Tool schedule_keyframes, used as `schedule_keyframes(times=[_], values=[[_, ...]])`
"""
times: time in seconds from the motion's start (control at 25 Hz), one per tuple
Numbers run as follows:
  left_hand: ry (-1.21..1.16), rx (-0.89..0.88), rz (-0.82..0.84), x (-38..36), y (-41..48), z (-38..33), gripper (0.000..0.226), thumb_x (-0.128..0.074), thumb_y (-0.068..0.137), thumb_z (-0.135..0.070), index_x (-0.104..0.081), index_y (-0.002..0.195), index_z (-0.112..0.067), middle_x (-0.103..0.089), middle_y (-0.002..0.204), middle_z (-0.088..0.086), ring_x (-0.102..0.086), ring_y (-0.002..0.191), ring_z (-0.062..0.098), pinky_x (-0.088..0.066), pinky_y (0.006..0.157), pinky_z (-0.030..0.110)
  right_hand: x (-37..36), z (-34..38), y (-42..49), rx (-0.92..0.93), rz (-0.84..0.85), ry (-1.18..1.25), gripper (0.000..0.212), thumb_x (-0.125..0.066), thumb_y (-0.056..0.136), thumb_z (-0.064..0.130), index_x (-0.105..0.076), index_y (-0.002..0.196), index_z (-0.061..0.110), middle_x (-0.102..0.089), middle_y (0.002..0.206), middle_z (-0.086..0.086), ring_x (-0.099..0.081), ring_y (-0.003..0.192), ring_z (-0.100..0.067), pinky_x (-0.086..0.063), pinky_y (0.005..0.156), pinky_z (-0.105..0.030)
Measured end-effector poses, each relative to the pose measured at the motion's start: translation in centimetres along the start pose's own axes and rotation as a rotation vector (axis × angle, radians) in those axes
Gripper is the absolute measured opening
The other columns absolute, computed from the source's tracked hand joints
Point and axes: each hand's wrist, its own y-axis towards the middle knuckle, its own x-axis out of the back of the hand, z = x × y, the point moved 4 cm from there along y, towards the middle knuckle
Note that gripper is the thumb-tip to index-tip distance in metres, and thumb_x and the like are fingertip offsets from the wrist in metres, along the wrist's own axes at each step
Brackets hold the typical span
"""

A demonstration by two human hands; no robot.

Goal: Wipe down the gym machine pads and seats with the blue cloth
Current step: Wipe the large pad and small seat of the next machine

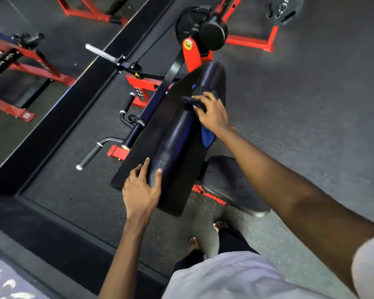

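**Head view: one wide-angle camera, pitched steeply down.**
The scene is viewed from head height, facing forward and down. The machine pad (166,126) is framed near and central. The left hand (141,188) and right hand (212,113) are seen from behind, both forearms entering from the lower edge. The wearer's feet (194,242) and the floor (311,104) are included.

Cannot read label (139,94) left of pad (171,143); glimpses only scraps of blue cloth (206,138) under right grip (212,114).
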Motion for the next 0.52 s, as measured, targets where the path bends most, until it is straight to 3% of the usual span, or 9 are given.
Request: schedule_keyframes(times=[0.32, 0.52], values=[[-0.034, 0.098, -0.066, 0.2, -0.2, -0.5, 0.056, -0.044, 0.094, -0.069, -0.053, 0.143, -0.042, -0.057, 0.136, -0.008, -0.054, 0.126, 0.02, -0.047, 0.104, 0.045, 1.6, -5.9, 9.5, -0.13, -0.044, 0.07, 0.043, -0.058, 0.094, 0.036, -0.06, 0.136, 0.036, -0.048, 0.15, 0.001, -0.052, 0.128, -0.036, -0.043, 0.105, -0.042], [-0.051, 0.112, -0.092, 0.4, -0.5, -1.1, 0.045, -0.052, 0.099, -0.055, -0.056, 0.141, -0.04, -0.059, 0.135, -0.009, -0.053, 0.126, 0.015, -0.043, 0.107, 0.039, 0.2, -2.7, 2.5, -0.121, -0.098, 0.105, 0.046, -0.056, 0.091, 0.035, -0.059, 0.136, 0.04, -0.049, 0.149, 0.002, -0.053, 0.12, -0.04, -0.045, 0.099, -0.047]])
